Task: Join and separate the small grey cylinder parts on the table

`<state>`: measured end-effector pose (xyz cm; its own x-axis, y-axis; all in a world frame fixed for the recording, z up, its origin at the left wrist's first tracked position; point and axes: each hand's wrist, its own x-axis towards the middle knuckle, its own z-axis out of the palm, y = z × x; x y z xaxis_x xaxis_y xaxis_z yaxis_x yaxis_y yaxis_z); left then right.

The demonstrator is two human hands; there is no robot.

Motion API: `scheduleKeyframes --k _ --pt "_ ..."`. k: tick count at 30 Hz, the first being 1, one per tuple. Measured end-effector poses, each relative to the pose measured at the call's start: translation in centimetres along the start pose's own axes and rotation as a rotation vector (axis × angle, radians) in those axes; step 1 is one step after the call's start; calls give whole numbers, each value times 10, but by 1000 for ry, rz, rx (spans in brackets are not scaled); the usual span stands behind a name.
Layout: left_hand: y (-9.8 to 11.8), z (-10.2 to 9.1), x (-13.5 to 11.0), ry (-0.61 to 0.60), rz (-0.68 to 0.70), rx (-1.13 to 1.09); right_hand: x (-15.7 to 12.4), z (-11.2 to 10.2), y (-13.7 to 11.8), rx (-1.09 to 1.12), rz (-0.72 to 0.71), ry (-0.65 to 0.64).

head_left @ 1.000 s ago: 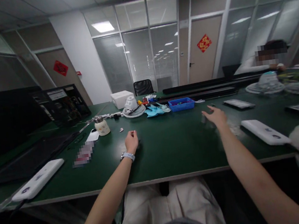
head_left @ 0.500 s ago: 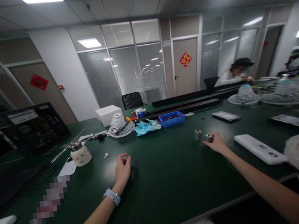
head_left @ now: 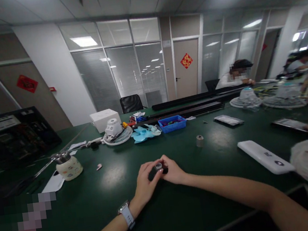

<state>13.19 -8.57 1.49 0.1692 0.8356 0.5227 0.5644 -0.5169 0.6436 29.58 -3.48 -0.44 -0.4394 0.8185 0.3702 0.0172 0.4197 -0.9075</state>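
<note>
My left hand [head_left: 146, 184] and my right hand [head_left: 172, 170] meet over the green table [head_left: 182, 209], both pinched on a small dark cylindrical part with a metal end [head_left: 159, 167]. My left wrist carries a watch [head_left: 126, 214]. A second small grey cylinder [head_left: 199, 140] stands upright on the table beyond my right hand, untouched.
A white flat device [head_left: 265, 155] lies to the right. At left stand a small cream jar [head_left: 68, 167] and a tiny pink piece [head_left: 99, 166]. Further back are a white fan base [head_left: 116, 132], blue fan blades [head_left: 144, 132] and a blue tray [head_left: 172, 123]. Other people sit at right.
My right hand picked up one small cylinder from beside the other and brought it left to the middle. My left hand came over to meet it, and both now pinch the part.
</note>
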Motion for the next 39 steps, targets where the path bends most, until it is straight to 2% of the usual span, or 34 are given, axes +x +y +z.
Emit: scheduleKeyframes --k 6,10,18,21,24,25,29,33,36,39 --pt "-8 -7 2 69 -84 -29 -3 12 -4 19 11 -31" --pt "-11 -20 1 46 -124 -6 -2 20 -10 -25 12 -47" --pt "-5 -36 11 58 6 201 0 30 -11 -126 22 4" --pt "-7 -46 15 136 -32 179 0 30 -7 -118 4 8" --pt "-23 -60 11 225 -120 218 -1 29 -6 -110 -8 3" --pt "-31 -63 7 209 -149 252 -1 29 -6 -113 -5 1" --pt "-61 -64 -6 -18 -261 360 -2 28 -10 -162 12 14" --pt "-71 -60 -11 -62 -280 389 -1 31 -15 -190 -8 -17" --pt "-68 -61 -9 -62 -277 332 -4 21 -18 -154 0 -10" --pt "-63 -64 -7 -14 -325 279 -15 -15 -12 -126 55 84"
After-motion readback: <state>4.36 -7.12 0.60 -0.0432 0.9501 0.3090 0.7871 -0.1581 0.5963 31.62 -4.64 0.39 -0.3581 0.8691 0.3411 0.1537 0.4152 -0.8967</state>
